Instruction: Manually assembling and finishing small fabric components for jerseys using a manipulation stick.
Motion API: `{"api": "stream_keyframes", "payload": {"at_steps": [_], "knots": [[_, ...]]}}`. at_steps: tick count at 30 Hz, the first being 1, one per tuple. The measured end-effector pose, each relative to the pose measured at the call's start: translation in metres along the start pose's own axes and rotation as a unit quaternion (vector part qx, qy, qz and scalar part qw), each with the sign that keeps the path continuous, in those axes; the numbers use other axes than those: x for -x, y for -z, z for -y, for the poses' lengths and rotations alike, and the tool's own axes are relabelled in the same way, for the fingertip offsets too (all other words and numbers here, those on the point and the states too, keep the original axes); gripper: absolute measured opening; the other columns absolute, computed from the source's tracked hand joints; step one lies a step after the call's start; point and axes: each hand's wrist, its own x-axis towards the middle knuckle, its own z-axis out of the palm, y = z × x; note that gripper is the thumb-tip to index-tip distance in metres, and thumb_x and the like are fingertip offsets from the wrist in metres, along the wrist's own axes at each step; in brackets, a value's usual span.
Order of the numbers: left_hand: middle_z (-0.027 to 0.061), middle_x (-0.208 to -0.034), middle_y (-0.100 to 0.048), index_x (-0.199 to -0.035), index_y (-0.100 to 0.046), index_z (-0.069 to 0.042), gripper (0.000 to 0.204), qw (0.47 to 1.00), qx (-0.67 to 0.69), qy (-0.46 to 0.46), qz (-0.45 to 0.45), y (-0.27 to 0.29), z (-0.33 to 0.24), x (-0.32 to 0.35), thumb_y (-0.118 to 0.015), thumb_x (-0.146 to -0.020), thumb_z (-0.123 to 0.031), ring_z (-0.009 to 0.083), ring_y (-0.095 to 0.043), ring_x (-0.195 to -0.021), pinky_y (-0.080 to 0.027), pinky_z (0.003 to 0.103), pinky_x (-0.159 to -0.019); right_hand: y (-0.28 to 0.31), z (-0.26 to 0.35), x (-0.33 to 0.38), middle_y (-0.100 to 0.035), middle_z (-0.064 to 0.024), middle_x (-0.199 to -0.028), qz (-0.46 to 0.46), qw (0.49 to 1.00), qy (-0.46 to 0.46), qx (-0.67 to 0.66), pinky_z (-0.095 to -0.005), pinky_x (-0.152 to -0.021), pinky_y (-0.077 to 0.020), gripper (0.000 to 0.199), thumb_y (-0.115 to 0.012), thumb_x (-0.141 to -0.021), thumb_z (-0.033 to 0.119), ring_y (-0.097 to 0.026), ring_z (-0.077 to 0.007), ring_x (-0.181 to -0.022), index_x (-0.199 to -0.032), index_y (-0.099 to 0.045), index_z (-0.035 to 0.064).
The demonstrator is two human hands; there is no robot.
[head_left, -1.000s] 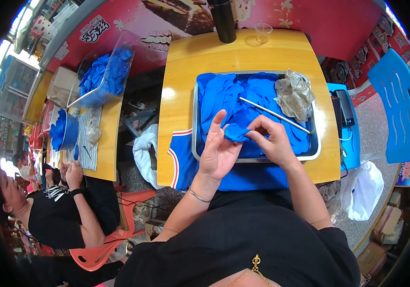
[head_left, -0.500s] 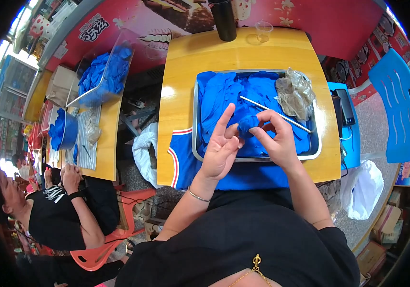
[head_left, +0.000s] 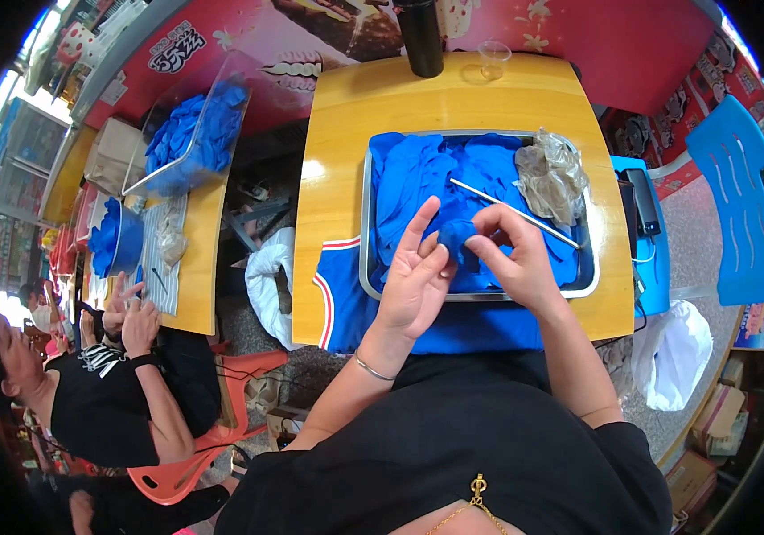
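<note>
Over a metal tray (head_left: pixel 594 278), my left hand (head_left: pixel 416 283) and my right hand (head_left: pixel 517 259) meet at a small, thin, soft-looking blue piece (head_left: pixel 456 235). Thumb and fingers of the right hand pinch its right side. The left thumb and a bent finger hold its left side, while the left index finger points up and away. Many flat blue pieces (head_left: pixel 413 174) fill the tray in overlapping layers. A pale stick (head_left: pixel 511 211) lies slantwise across them, and a crumpled brownish plastic bag (head_left: pixel 550 178) rests at the tray's far right corner.
Blue striped-edge cloth (head_left: pixel 344 299) lies under the tray on the wooden table (head_left: pixel 333 152). A dark bottle (head_left: pixel 418 40) and clear cup (head_left: pixel 493 58) stand at the back. Left, another person (head_left: pixel 106 392) sits at a table with a clear bin (head_left: pixel 190 147). A blue chair (head_left: pixel 734 196) stands right.
The blue piece has shifted slightly left and turned between my fingers, and my right fingers have closed in a little. At left, the other person's hands have moved up and apart.
</note>
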Motion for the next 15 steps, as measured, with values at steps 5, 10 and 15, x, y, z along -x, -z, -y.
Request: {"api": "stream_keyframes", "payload": {"at_steps": [5,10,15], "knots": [[-0.0013,-0.093,-0.058,-0.135,-0.038,-0.01,0.058,0.963,-0.259,-0.075,-0.012,-0.001,-0.003,0.0,-0.059,-0.082,0.003,0.0017,-0.044,-0.068,-0.035,0.014,-0.061,0.005,0.005,-0.003,-0.056,-0.0017,-0.075,0.005,1.0,-0.015,0.023,-0.0209,-0.061,-0.0414,0.009,-0.064,-0.08,0.006,-0.051,-0.0074,-0.067,-0.084,-0.057,0.002],[-0.0003,-0.075,-0.056,-0.116,-0.045,-0.005,0.044,0.816,-0.559,-0.146,-0.031,-0.002,-0.011,0.002,-0.067,-0.077,-0.002,0.0024,-0.035,-0.053,-0.028,0.018,-0.047,0.002,0.003,-0.009,-0.055,-0.002,-0.071,-0.004,0.998,0.041,0.048,-0.0227,-0.055,-0.0394,0.009,-0.063,-0.082,0.008,-0.05,-0.0088,-0.063,-0.082,-0.056,0.0021],[0.0021,-0.081,-0.057,-0.101,-0.039,-0.007,0.033,0.902,-0.416,-0.102,0.045,0.008,-0.008,-0.001,-0.065,-0.081,-0.003,0.002,-0.042,-0.06,-0.031,0.017,-0.051,-0.002,0.005,-0.017,-0.052,0.0008,-0.071,0.012,0.998,-0.046,-0.04,-0.0202,-0.054,-0.0372,0.011,-0.061,-0.084,0.009,-0.046,-0.0051,-0.062,-0.081,-0.053,0.0026]]}}
